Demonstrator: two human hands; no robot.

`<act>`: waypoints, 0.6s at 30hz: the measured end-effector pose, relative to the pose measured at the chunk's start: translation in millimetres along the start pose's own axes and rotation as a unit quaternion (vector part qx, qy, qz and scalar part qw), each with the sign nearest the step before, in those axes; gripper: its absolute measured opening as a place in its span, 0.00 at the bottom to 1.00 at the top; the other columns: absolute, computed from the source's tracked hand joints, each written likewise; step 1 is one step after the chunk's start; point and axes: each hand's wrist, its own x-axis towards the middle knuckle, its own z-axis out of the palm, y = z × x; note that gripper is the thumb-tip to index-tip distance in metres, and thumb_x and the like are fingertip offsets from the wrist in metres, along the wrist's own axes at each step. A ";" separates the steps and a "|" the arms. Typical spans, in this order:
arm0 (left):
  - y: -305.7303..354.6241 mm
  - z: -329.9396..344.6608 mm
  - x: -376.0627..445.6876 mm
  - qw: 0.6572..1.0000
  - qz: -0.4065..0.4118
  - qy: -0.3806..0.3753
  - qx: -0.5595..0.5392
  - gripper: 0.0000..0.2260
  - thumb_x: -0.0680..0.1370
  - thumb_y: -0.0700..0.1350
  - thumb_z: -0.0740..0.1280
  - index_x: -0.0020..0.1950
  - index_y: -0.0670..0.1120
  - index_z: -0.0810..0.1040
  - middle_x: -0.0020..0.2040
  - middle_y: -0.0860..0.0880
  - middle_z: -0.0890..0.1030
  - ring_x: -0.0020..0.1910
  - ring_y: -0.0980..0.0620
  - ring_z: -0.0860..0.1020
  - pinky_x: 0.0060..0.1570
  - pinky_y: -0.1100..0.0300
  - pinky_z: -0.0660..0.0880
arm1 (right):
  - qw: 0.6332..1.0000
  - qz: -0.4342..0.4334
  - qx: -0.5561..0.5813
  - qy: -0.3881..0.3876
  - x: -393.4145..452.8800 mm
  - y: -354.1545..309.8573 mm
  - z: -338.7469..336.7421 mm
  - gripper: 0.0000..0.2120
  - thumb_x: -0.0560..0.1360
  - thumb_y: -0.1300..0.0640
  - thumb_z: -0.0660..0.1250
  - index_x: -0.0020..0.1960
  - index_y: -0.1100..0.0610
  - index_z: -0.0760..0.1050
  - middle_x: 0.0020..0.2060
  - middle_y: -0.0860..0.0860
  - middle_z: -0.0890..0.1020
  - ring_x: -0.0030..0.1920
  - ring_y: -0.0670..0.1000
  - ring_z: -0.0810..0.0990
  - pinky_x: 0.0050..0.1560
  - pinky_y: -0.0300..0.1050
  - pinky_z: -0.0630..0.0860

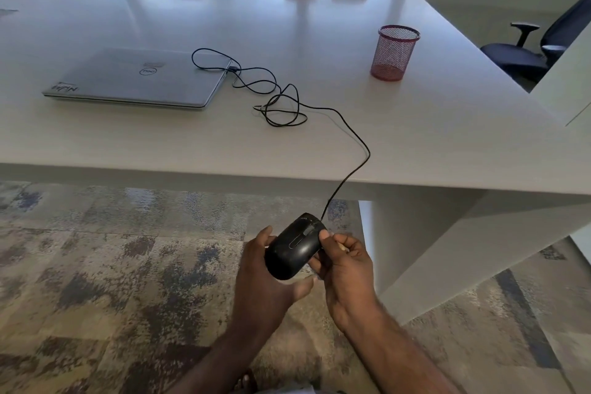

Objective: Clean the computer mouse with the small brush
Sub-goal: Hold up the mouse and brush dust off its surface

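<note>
The mouse (295,248) is held in the air below the table (415,144) edge, above the carpet (96,265), with its top and scroll wheel turned up toward the camera. It is cradled in the left hand (262,278), whose fingers (267,233) are curled round its far side while the thumb lies loosely beneath its rear end. The right hand (347,269) is closed on a thin, pale handle, judged to be the small brush (342,246); its bristle end is hidden behind the mouse, so contact cannot be confirmed. The right thumb is pressed against the mouse's near side, just beside the wheel.

For the brushing to be done well, the mouse should be kept firmly seated in the left fingers so that it is not pushed out by each stroke. Short, light strokes are probably best directed along the wheel slot and the seam between the buttons, where dust is usually trapped. The cable (351,137) runs from just beyond the fingers up over the table edge to loose coils beside the closed laptop (137,80); slack should be kept in it, so that nothing is dragged. A red mesh cup (395,53) stands well beyond the fingers, far from the work.
</note>
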 end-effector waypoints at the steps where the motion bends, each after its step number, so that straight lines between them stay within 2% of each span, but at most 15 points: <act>1: -0.5 0.8 0.6 1.000 0.001 0.010 -0.005 0.45 0.58 0.53 0.82 0.71 0.60 0.67 0.58 0.64 0.74 0.57 0.73 0.73 0.48 0.74 0.69 | 1.000 -0.001 -0.004 0.004 -0.9 1.7 0.9 0.10 0.76 0.66 0.72 0.47 0.57 0.72 0.38 0.54 0.83 0.36 0.50 0.85 0.41 0.48 0.84; 3: -2.2 2.1 1.9 0.999 -0.006 0.033 -0.028 0.41 0.57 0.56 0.81 0.69 0.58 0.71 0.57 0.60 0.78 0.55 0.69 0.76 0.49 0.70 0.72 | 1.000 -0.003 -0.014 0.013 -3.3 4.1 1.7 0.10 0.76 0.66 0.72 0.47 0.57 0.72 0.40 0.55 0.82 0.37 0.50 0.84 0.38 0.45 0.82; 6: -8.5 3.4 2.5 0.998 -0.009 0.048 -0.041 0.36 0.61 0.47 0.85 0.66 0.53 0.76 0.56 0.58 0.81 0.54 0.66 0.79 0.51 0.63 0.77 | 1.000 0.000 -0.016 0.017 -5.8 5.1 0.3 0.09 0.77 0.66 0.71 0.47 0.57 0.71 0.43 0.57 0.80 0.39 0.52 0.84 0.36 0.44 0.81; 8: -11.1 3.4 1.4 0.997 -0.006 0.052 -0.050 0.31 0.62 0.43 0.84 0.61 0.58 0.78 0.53 0.58 0.82 0.53 0.62 0.80 0.52 0.55 0.80 | 1.000 0.006 -0.018 0.018 -6.9 4.7 0.0 0.09 0.77 0.66 0.71 0.48 0.58 0.71 0.44 0.59 0.80 0.39 0.53 0.84 0.39 0.45 0.82; 9: -10.1 2.9 1.1 0.997 0.000 0.055 -0.054 0.30 0.61 0.43 0.83 0.58 0.63 0.78 0.52 0.59 0.82 0.51 0.62 0.80 0.50 0.55 0.81 | 1.000 0.008 -0.020 0.015 -7.2 4.6 0.1 0.09 0.77 0.66 0.71 0.49 0.59 0.71 0.44 0.59 0.80 0.40 0.54 0.84 0.41 0.47 0.83; 11: -5.5 1.3 2.6 0.996 0.015 0.063 -0.062 0.29 0.59 0.47 0.80 0.53 0.70 0.77 0.51 0.63 0.81 0.50 0.62 0.81 0.45 0.58 0.80 | 1.000 0.010 -0.026 0.005 -6.8 3.3 -0.2 0.09 0.77 0.66 0.71 0.50 0.60 0.72 0.44 0.60 0.80 0.40 0.54 0.85 0.43 0.50 0.84; 13: -2.3 -1.2 5.7 0.995 0.027 0.070 -0.073 0.28 0.57 0.51 0.77 0.51 0.74 0.76 0.51 0.66 0.80 0.48 0.63 0.81 0.43 0.63 0.77 | 0.999 0.004 -0.048 -0.001 -4.7 1.0 -2.0 0.07 0.78 0.65 0.71 0.51 0.60 0.72 0.44 0.60 0.82 0.38 0.53 0.86 0.42 0.50 0.84; 16: 0.2 -6.1 9.7 0.993 0.041 0.073 -0.082 0.25 0.58 0.53 0.76 0.51 0.75 0.77 0.50 0.66 0.81 0.46 0.63 0.81 0.42 0.66 0.75 | 0.995 -0.032 -0.099 -0.005 -0.9 -5.7 -5.6 0.02 0.81 0.63 0.67 0.52 0.60 0.74 0.48 0.60 0.86 0.37 0.50 0.86 0.37 0.47 0.81; 18: -0.5 -8.3 11.9 0.992 0.036 0.078 -0.094 0.26 0.59 0.51 0.78 0.51 0.74 0.78 0.51 0.66 0.82 0.47 0.64 0.81 0.43 0.66 0.77 | 0.989 -0.075 -0.129 -0.007 0.9 -12.2 -8.3 0.03 0.83 0.61 0.64 0.51 0.59 0.75 0.48 0.60 0.88 0.37 0.50 0.85 0.35 0.44 0.78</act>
